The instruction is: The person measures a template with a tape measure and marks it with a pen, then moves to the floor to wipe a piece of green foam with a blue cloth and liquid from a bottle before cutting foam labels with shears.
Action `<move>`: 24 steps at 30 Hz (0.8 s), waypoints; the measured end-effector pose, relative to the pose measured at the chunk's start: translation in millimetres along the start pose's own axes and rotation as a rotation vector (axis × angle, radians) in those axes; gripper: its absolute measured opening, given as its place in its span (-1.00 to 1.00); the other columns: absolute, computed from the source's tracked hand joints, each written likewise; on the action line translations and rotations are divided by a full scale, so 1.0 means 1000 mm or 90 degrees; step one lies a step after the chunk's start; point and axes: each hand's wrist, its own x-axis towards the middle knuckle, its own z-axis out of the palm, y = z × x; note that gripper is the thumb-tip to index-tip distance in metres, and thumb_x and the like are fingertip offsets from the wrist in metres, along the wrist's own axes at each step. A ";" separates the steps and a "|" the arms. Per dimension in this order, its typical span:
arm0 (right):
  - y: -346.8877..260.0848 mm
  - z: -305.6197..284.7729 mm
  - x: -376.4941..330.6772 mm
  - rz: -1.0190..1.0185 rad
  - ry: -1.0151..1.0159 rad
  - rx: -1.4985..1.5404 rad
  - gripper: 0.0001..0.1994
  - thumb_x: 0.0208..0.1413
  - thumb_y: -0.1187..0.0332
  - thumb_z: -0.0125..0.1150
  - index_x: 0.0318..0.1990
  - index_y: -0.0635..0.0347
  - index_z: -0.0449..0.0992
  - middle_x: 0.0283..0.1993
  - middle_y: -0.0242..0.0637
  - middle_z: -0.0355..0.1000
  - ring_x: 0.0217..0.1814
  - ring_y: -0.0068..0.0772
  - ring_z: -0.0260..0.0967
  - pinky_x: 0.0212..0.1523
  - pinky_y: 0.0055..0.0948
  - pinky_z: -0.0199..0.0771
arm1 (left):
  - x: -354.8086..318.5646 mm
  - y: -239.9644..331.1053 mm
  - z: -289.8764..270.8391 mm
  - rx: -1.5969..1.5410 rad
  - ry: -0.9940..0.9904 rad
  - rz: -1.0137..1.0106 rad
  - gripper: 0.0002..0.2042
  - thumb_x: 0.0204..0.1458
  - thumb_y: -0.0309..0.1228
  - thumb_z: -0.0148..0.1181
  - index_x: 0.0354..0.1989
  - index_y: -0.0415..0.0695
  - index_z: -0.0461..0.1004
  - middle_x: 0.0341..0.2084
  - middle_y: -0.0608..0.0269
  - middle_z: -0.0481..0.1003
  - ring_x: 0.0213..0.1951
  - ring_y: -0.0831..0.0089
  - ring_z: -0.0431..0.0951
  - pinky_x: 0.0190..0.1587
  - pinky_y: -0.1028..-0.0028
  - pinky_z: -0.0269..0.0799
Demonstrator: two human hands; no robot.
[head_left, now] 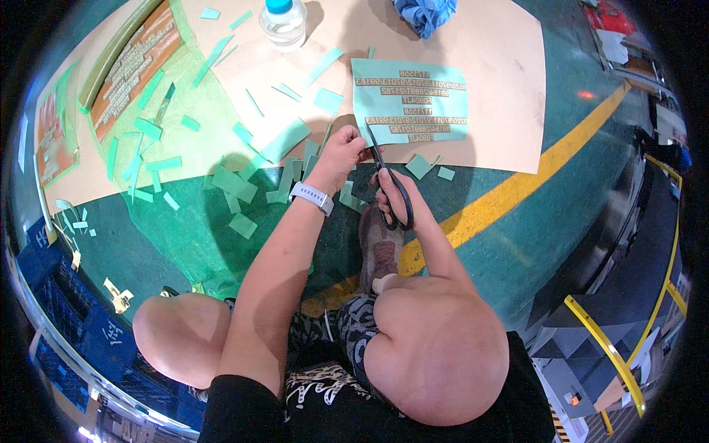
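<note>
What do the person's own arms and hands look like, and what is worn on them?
Both forearms are bare, with no sleeves reaching them and no gloves. The left hand has a white band with small holes, like a watch strap, around its wrist. The right hand wears nothing that can be seen, neither ring nor band. The fingers are uncovered.

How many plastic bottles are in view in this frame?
1. A clear plastic bottle with a blue cap stands at the top edge of the tan sheet, beyond the left hand and the scissors in the right hand. Others may lie outside view.
</note>
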 end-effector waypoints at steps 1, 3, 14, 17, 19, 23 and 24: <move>-0.001 0.001 -0.001 -0.001 0.007 0.001 -0.49 0.13 -0.15 -0.08 -0.34 0.22 0.34 -0.67 -0.49 0.12 -0.70 -0.65 0.10 -0.76 -0.57 0.15 | 0.000 -0.001 0.000 0.002 -0.002 0.000 -0.91 0.06 -0.58 -0.16 -0.30 -0.28 0.28 -0.27 0.07 0.45 -0.21 0.33 0.53 -0.13 0.43 0.46; -0.005 0.003 -0.002 -0.002 0.020 0.004 -0.49 0.13 -0.14 -0.07 -0.35 0.23 0.34 -0.67 -0.49 0.12 -0.70 -0.66 0.09 -0.76 -0.58 0.14 | 0.001 -0.002 -0.002 0.008 -0.003 -0.001 -0.91 0.07 -0.58 -0.16 -0.29 -0.28 0.28 -0.27 0.06 0.45 -0.21 0.33 0.53 -0.13 0.43 0.46; -0.001 0.006 -0.001 0.000 0.028 0.031 -0.53 0.14 -0.10 -0.05 -0.37 0.21 0.34 -0.69 -0.50 0.11 -0.73 -0.67 0.06 -0.78 -0.61 0.06 | 0.000 -0.001 -0.001 0.027 0.002 -0.011 -0.93 0.09 -0.55 -0.18 -0.32 -0.22 0.27 -0.30 0.09 0.48 -0.23 0.37 0.54 -0.18 0.44 0.44; -0.001 0.003 0.001 -0.010 0.008 0.014 -0.54 0.18 -0.09 -0.12 -0.33 0.21 0.31 -0.67 -0.48 0.11 -0.72 -0.66 0.06 -0.78 -0.60 0.11 | -0.001 0.001 0.000 0.072 0.000 -0.037 -0.94 0.09 -0.55 -0.15 -0.32 -0.22 0.26 -0.30 0.09 0.48 -0.23 0.37 0.54 -0.17 0.44 0.45; -0.005 0.004 0.002 0.004 0.002 0.016 -0.54 0.20 -0.08 -0.15 -0.32 0.21 0.30 -0.66 -0.47 0.10 -0.72 -0.65 0.05 -0.78 -0.59 0.12 | -0.003 -0.001 0.001 0.028 0.001 -0.028 -0.95 0.08 -0.55 -0.14 -0.32 -0.21 0.26 -0.31 0.10 0.48 -0.23 0.36 0.54 -0.17 0.45 0.45; -0.005 0.006 0.004 0.013 0.018 0.015 -0.54 0.20 -0.07 -0.15 -0.34 0.21 0.30 -0.68 -0.48 0.10 -0.72 -0.65 0.05 -0.77 -0.60 0.09 | 0.000 -0.003 -0.003 0.039 -0.012 -0.033 -0.95 0.08 -0.56 -0.14 -0.32 -0.21 0.26 -0.30 0.10 0.47 -0.22 0.36 0.54 -0.18 0.45 0.45; -0.004 0.006 0.005 0.004 0.020 0.006 -0.55 0.20 -0.07 -0.15 -0.35 0.22 0.30 -0.68 -0.48 0.09 -0.72 -0.65 0.04 -0.76 -0.61 0.08 | 0.000 -0.004 -0.004 0.031 -0.013 -0.029 -0.95 0.08 -0.56 -0.14 -0.31 -0.22 0.26 -0.29 0.10 0.47 -0.22 0.36 0.54 -0.18 0.45 0.45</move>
